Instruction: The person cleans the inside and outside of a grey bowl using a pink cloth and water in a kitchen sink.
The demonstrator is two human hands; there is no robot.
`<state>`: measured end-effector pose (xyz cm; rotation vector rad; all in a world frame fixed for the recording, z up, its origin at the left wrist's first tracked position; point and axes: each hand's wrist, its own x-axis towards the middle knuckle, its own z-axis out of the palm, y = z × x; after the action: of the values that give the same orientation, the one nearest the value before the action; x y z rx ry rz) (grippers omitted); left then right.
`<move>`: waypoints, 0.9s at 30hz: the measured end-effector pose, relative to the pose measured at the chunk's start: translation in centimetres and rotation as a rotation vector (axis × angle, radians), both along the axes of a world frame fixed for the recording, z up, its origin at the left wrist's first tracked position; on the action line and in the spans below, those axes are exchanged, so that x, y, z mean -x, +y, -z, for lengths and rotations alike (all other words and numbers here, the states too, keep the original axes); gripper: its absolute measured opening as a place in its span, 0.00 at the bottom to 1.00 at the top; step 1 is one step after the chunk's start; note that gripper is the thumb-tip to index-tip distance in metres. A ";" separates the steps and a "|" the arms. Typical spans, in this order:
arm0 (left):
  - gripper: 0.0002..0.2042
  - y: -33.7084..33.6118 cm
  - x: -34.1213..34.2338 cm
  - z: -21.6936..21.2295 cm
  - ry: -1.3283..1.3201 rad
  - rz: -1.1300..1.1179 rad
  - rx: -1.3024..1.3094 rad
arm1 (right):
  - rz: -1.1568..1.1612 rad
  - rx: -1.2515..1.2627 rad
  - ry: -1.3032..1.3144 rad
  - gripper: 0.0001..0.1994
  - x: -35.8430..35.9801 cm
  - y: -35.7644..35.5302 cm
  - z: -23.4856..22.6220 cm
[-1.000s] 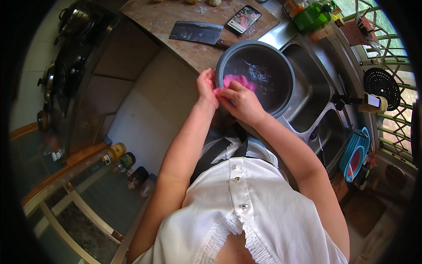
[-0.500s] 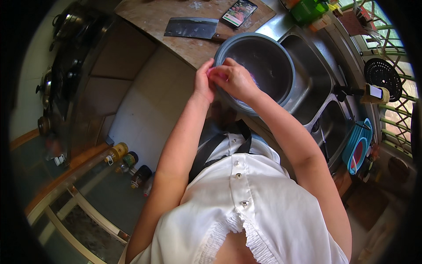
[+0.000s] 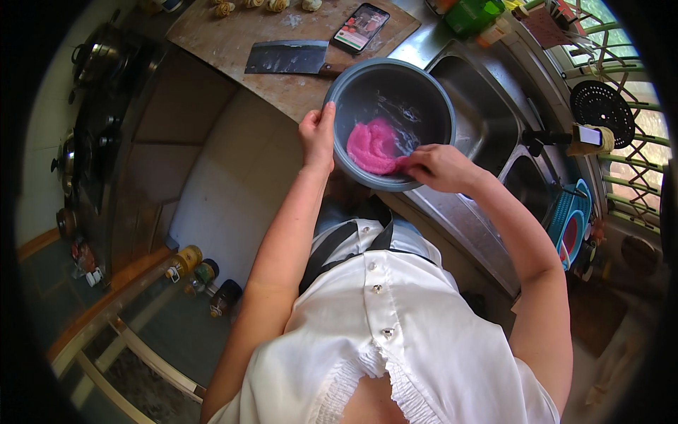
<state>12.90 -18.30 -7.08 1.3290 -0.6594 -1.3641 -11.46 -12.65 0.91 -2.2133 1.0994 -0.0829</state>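
A round grey pot (image 3: 432, 106), dark inside with wet suds on its wall, is tilted toward me between the board and the sink. My left hand (image 3: 317, 139) is closed on its left rim, thumb along the edge. Inside the pot a bright pink cloth (image 3: 369, 147) lies bunched against the lower left wall. My right hand (image 3: 445, 168) reaches over the near right rim, its fingers closed on the cloth's trailing end. Some of those fingertips are hidden inside the pot.
A cleaver (image 3: 288, 56) and a phone (image 3: 361, 28) lie on the floury wooden board (image 3: 279, 90) beyond the pot. Several small tan rolled pieces (image 3: 277, 6) sit at its far edge. The steel double sink (image 3: 484, 106) is at the right; a blue basket (image 3: 578, 205) stands past it.
My left hand has gone from bunching the pink cloth to holding the pot's rim. My right hand has moved right and down, and the cloth is spread inside the pot, which tilts more toward me.
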 end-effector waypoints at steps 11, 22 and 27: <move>0.16 0.1 0.6 0.7 -0.352 -0.051 0.071 | 0.195 -1.000 -0.289 0.28 -8.6 -3.1 5.5; 0.02 -0.7 0.6 1.5 -0.443 0.127 0.099 | -0.006 -0.066 0.524 0.31 -7.8 -6.5 9.4; 0.03 -0.3 0.9 1.1 -0.371 0.093 0.075 | 0.141 -0.114 0.645 0.29 -5.8 -7.9 8.2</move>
<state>11.95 -18.59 -8.19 1.5206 -1.0226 -1.1608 -5.61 -20.56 -7.25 -2.1019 1.5495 0.6584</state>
